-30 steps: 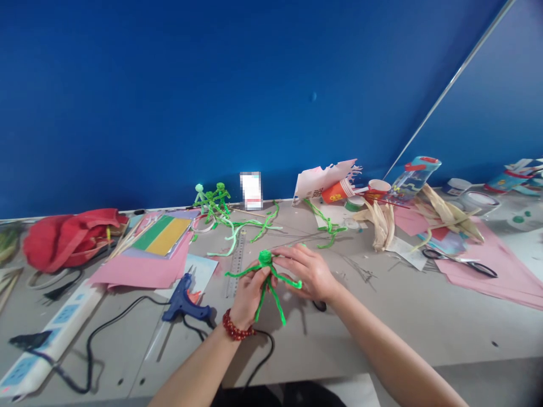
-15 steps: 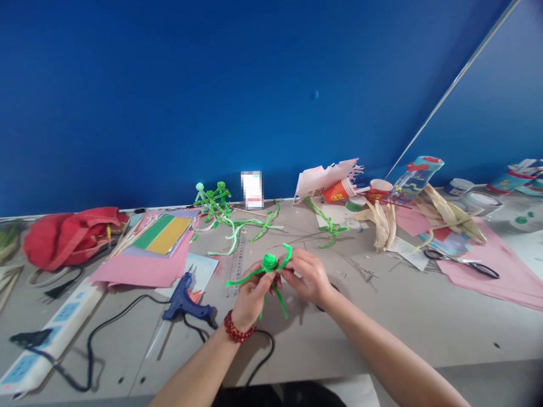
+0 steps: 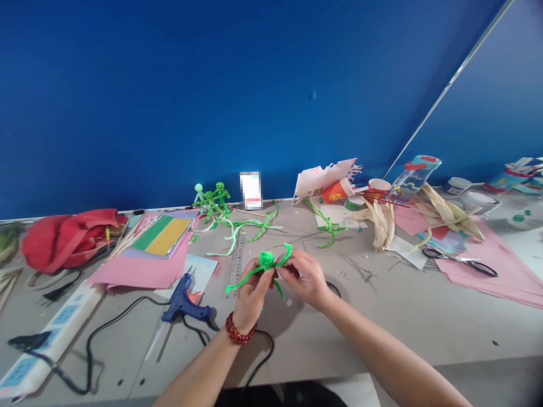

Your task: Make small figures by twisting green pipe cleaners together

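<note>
A bright green pipe-cleaner figure (image 3: 266,259) with a coiled round head and thin limbs is held above the table between my hands. My left hand (image 3: 253,291) pinches its body, thumb in front, with one long arm sticking out to the left. On the other side, my right hand (image 3: 306,277) has its fingers closed on the figure's right arm near the body. Part of the body is hidden by my fingers. Beyond my hands lie a clear ruler (image 3: 236,263) and loose green pipe cleaners (image 3: 265,223). Several finished-looking green figures (image 3: 214,200) stand by the wall.
A blue glue gun (image 3: 185,302) with its cord lies to the left, near a white power strip (image 3: 63,322) and pink paper (image 3: 139,271). Scissors (image 3: 460,262), dried husks (image 3: 382,223) and a paper cup (image 3: 337,190) lie to the right. A phone (image 3: 251,190) leans against the wall.
The figure has tilted slightly in my fingers, and its lower limbs show less below my hands. Both hands keep their hold on it, nearly in the same place.
</note>
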